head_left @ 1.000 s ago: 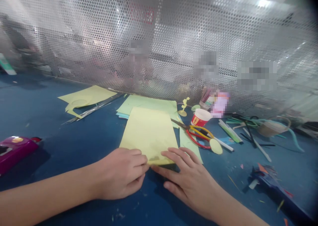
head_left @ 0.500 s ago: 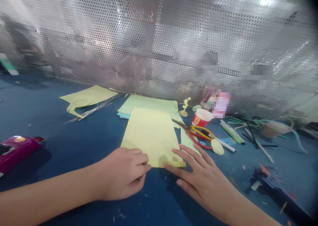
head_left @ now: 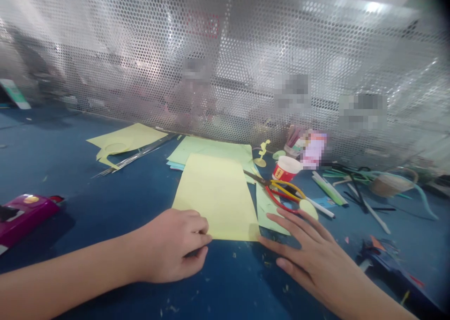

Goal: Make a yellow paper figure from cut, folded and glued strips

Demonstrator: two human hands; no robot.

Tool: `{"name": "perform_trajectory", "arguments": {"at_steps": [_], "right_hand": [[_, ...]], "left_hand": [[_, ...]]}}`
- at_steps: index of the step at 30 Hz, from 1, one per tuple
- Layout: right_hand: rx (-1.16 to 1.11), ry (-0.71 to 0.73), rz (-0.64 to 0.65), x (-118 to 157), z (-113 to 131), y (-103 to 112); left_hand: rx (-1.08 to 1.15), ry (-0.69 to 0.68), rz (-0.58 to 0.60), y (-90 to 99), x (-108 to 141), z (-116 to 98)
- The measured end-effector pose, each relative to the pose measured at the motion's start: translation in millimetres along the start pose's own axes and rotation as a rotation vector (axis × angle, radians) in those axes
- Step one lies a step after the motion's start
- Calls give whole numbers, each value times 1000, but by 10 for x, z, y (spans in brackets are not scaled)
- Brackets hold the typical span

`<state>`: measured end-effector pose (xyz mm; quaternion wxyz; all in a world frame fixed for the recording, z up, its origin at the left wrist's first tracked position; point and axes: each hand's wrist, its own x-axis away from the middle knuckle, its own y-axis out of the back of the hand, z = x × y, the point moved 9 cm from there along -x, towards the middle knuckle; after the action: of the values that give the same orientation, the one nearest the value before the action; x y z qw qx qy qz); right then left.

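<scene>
A pale yellow sheet of paper lies in front of me, its far end over a stack of green sheets with blue ones beneath. My left hand is closed at the near left edge of the yellow sheet, fingers curled and pressing there; its thumb is tucked below. Spread wide, my right hand has its index fingertip at the sheet's near right corner. Just beyond that hand are scissors with red and yellow handles, and a small yellow paper oval.
A red and white paper cup, a green marker and pipe cleaners lie to the right. Glue guns stand on both sides, one purple, one dark blue. Cut yellow paper lies at the back left, before a perforated metal panel.
My right hand has slid rightward along the near edge to the sheet's corner. That edge, slightly curled up at the right before, now lies flatter. My left hand has stayed put.
</scene>
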<state>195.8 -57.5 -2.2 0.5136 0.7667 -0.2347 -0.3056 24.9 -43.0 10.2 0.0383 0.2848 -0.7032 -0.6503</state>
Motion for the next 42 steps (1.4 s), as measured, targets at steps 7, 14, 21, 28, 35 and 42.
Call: {"name": "perform_trajectory", "arguments": {"at_steps": [7, 14, 21, 28, 35, 42], "right_hand": [[-189, -57, -137, -189, 21, 315], [-482, 64, -30, -661, 466, 191], [-627, -2, -44, -669, 496, -18], [-673, -13, -67, -643, 488, 8], [-699, -12, -78, -632, 484, 12], [-697, -1, -87, -626, 493, 36]], "left_hand": [[-11, 48, 113, -66, -33, 42], [-25, 44, 167, -99, -9, 45], [217, 52, 213, 10, 41, 215], [329, 211, 320, 138, 162, 459], [292, 288, 435, 205, 302, 613], [280, 298, 473, 255, 342, 657]]}}
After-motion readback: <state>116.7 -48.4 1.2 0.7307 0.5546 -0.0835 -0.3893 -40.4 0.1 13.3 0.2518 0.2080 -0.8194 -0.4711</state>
